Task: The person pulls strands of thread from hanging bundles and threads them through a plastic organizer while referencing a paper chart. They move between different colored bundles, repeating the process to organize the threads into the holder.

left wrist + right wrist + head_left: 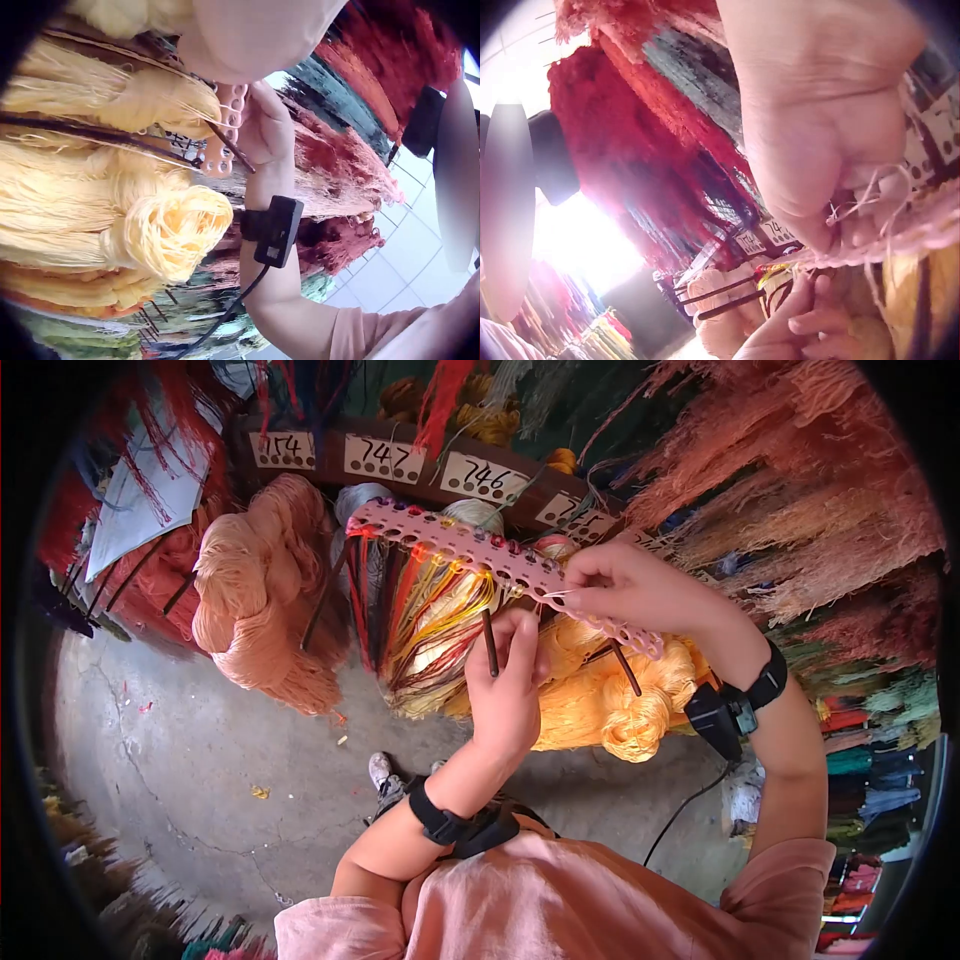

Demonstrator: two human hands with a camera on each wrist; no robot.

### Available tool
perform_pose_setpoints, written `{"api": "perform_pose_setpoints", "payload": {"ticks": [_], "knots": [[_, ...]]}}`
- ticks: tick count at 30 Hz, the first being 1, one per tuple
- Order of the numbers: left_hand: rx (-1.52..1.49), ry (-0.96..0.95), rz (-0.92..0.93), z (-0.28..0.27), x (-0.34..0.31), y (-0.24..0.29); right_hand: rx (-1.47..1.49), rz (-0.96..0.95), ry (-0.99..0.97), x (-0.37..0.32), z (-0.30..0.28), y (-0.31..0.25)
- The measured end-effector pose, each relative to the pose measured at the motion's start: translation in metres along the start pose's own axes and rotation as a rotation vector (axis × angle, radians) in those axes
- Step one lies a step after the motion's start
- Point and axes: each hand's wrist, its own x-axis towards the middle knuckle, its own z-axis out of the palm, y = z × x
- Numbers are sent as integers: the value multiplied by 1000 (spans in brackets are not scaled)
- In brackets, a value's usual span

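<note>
A long pink strip with rows of holes (520,565) slants across the head view, with threads of several colours (440,595) looped through its left part and hanging below. My right hand (625,585) is at the strip's right part and pinches a pale thread (866,196) there, its loose ends showing in the right wrist view. From below, my left hand (507,680) reaches up to the strip's lower edge, fingers curled, thumb and fingertip pinching pale thread close under the holes. In the left wrist view the strip's end (217,161) hangs beside my right hand.
A dark rack rail with number cards (383,457) runs behind the strip. Peach yarn hanks (265,585) hang left and yellow hanks (630,705) right, on thin dark rods (627,668) that jut toward me. Pink-red yarn (790,470) fills the right side.
</note>
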Motion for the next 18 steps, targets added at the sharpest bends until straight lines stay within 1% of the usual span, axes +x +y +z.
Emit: {"api": "perform_pose_setpoints", "payload": {"ticks": [2, 3, 6, 8, 10, 11, 14, 18], "knots": [[38, -105, 78, -4, -11, 2, 200, 54, -12, -11, 1, 5], [102, -101, 144, 3, -17, 8, 302, 82, -19, -16, 1, 9], [25, -314, 75, 15, -30, 23, 304, 23, -50, -25, -1, 18], [30, -320, -44, 23, -29, 28, 357, -12, -60, -28, -1, 22], [63, -289, -92, 27, -18, 29, 426, -41, -79, -31, -2, 24], [95, -308, -87, 26, -10, 25, 457, -53, -97, -33, -2, 24], [413, -168, -34, 31, -5, 16, 495, -104, -122, -37, -4, 28], [604, -182, 90, 35, -11, 7, 530, -167, -210, -39, -6, 33]]}}
